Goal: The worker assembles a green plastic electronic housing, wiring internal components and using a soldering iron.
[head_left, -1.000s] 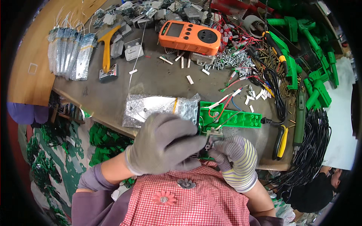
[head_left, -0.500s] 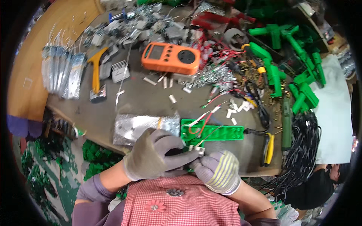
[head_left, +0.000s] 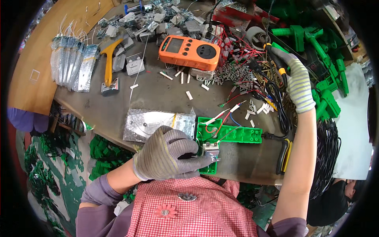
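Observation:
A green plastic housing [head_left: 244,135] with a long arm lies before me, with red, white and blue wires coming out of it. My left hand [head_left: 167,154], in a striped grey glove, pinches a small silver metal part [head_left: 211,148] over the housing's near section. At the right my gloved right hand [head_left: 299,85] reaches out beside a black-and-yellow handled tool [head_left: 277,63]. Its fingers stretch along the tool's far end; whether they touch it I cannot tell. A black cord rises from that end.
An orange meter [head_left: 189,52] stands beyond the housing, among loose metal parts, screws and red wires. A silver bubble-wrap pouch [head_left: 148,124] lies left of the housing. Pliers [head_left: 285,157], black cables [head_left: 325,154] and green casings [head_left: 327,104] lie to the right.
My right hand has left the metal part and moved far up and right to the black-and-yellow tool. My left hand stays at the part, which now sits over the housing.

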Motion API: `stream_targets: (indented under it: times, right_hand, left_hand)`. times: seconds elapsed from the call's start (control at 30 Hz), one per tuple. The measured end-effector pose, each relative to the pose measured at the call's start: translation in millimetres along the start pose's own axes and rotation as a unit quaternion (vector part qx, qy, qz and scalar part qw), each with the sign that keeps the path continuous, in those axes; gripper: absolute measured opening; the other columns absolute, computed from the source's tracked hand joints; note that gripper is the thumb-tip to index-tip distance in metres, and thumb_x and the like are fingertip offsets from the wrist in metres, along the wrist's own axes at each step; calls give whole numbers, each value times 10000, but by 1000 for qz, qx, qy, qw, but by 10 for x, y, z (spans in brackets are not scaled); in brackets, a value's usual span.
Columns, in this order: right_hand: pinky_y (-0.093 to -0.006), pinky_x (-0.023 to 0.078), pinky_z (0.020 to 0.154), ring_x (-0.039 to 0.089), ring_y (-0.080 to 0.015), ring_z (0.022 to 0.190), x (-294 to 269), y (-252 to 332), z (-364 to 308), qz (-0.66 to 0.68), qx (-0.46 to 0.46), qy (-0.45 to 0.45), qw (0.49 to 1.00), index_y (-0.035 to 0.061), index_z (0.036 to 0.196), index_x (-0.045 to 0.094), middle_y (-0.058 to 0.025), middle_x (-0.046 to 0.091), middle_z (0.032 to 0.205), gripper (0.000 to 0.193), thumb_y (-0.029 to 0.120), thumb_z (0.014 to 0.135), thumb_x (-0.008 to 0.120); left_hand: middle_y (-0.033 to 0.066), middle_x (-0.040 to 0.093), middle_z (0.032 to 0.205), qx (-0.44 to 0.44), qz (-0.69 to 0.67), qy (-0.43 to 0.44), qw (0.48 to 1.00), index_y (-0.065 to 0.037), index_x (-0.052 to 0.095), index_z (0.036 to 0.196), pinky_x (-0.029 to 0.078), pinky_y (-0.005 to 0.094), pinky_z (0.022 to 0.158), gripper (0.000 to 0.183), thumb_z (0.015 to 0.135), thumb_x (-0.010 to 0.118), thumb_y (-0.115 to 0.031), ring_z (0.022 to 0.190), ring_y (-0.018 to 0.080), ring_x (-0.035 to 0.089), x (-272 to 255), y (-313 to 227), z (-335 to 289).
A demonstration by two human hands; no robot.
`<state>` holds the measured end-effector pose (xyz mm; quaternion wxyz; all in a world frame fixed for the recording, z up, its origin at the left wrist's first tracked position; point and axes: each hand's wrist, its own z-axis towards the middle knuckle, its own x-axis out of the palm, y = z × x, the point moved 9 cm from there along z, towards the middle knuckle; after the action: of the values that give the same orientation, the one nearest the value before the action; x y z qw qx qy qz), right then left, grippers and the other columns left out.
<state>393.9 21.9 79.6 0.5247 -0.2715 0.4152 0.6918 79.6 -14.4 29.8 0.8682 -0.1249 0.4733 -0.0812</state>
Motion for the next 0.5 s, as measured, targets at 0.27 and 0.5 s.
stream_targets:
  times: [0.27, 0.5]
  right_hand:
    - [-270, 525, 830, 662, -139, 907, -365, 231, -88, 111, -73, -220, 966, 25, 1114, 676, -60, 693, 1008, 289, -52, 842, 731]
    - [-206, 454, 607, 579, -110, 680, -1091, 71, -800, 161, 158, -416, 881, -34, 1123, 625, -73, 664, 878, 338, 259, 956, 596]
  left_hand:
    - [-11, 497, 926, -9, 21, -25, 999, -272, 760, 1006, 447, 326, 701, 364, 666, 789, -399, 847, 193, 527, -15, -51, -121]
    - [54, 583, 926, -271, 95, -154, 945, -101, 672, 899, 457, 415, 721, 316, 675, 804, -281, 778, 287, 581, -568, 481, -354]
